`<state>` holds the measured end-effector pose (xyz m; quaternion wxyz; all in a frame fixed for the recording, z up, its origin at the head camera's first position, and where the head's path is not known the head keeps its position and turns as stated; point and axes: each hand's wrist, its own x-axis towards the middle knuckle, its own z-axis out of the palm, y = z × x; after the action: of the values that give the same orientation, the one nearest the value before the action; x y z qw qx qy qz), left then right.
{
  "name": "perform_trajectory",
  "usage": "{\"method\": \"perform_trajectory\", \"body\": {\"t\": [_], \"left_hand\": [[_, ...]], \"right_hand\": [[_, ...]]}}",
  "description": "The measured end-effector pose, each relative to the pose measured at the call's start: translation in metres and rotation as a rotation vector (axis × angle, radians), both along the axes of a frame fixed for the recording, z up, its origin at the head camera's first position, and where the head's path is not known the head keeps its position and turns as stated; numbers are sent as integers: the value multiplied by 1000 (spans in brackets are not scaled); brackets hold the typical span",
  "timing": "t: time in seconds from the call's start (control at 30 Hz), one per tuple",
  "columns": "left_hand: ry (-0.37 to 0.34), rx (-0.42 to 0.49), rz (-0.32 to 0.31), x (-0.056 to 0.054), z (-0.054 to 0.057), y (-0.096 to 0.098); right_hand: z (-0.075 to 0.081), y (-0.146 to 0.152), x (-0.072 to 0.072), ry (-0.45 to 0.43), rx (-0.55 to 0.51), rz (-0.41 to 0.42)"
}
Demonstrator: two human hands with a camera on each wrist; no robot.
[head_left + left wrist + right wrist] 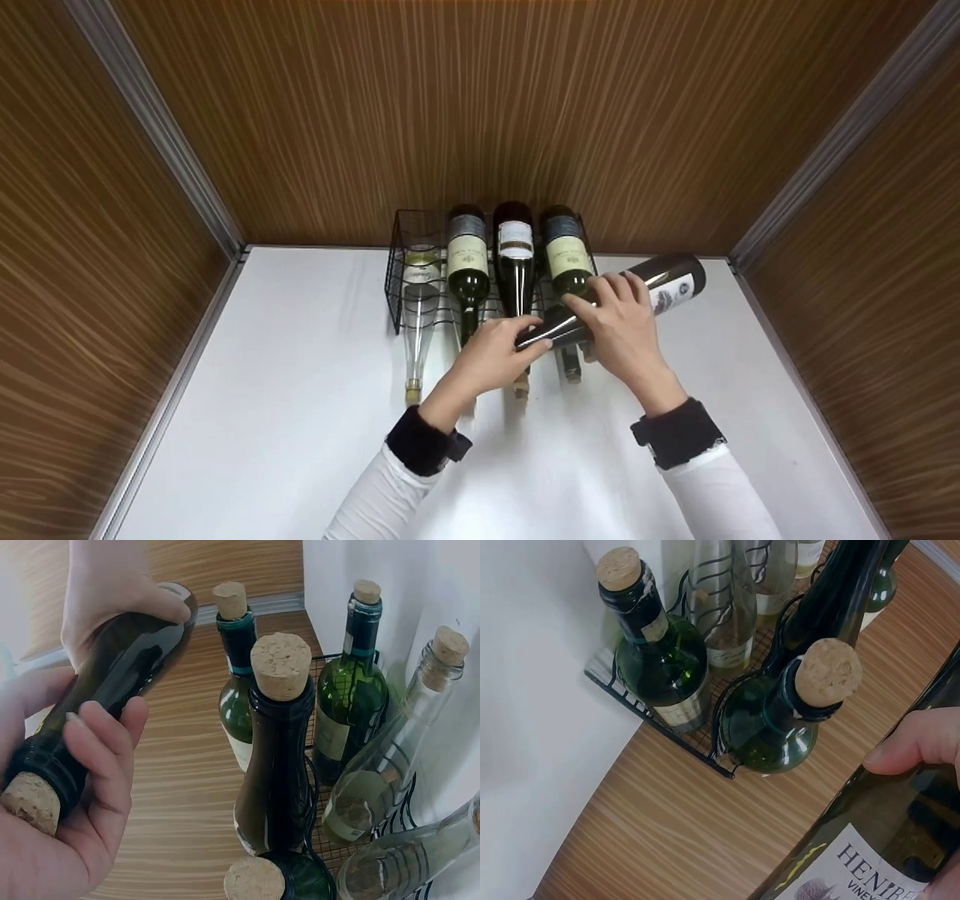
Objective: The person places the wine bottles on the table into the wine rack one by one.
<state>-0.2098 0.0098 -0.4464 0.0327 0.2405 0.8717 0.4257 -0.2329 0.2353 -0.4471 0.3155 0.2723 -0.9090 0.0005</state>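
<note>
A dark corked wine bottle [684, 279] is held in both hands, slanting with its base up to the right. My left hand [496, 355] curls its fingers round the neck, and the cork [31, 802] shows by the palm in the left wrist view. Round the body, my right hand [624, 330] grips near a white label [862, 870]. Just behind the hands stands a black wire wine rack [391, 281]. It holds two green bottles [469, 255], a dark bottle [516, 240] and a clear bottle [421, 322], necks toward me. The held bottle covers part of the right green one.
More clear glass bottles [382, 870] sit in the rack's other level in the left wrist view. Wood-grain panels [480, 112] stand behind and at both sides, with metal strips [161, 105] along the corners. The white surface [300, 390] spreads around the rack.
</note>
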Motion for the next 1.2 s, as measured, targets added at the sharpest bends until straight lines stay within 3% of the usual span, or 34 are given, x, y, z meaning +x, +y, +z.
{"method": "perform_trajectory", "body": {"t": [0.2, 0.5, 0.77, 1.03, 1.2], "left_hand": [[-45, 19, 7, -1, 0, -4], [109, 99, 46, 3, -6, -8], [210, 211, 143, 13, -13, -12], [207, 289, 188, 16, -13, -20], [205, 319, 214, 15, -16, -27]], "right_hand": [[2, -7, -2, 6, 3, 16], [2, -11, -7, 27, -7, 69], [6, -14, -11, -16, -45, 146], [10, -11, -9, -117, -162, 235], [10, -8, -6, -141, -223, 228]]}}
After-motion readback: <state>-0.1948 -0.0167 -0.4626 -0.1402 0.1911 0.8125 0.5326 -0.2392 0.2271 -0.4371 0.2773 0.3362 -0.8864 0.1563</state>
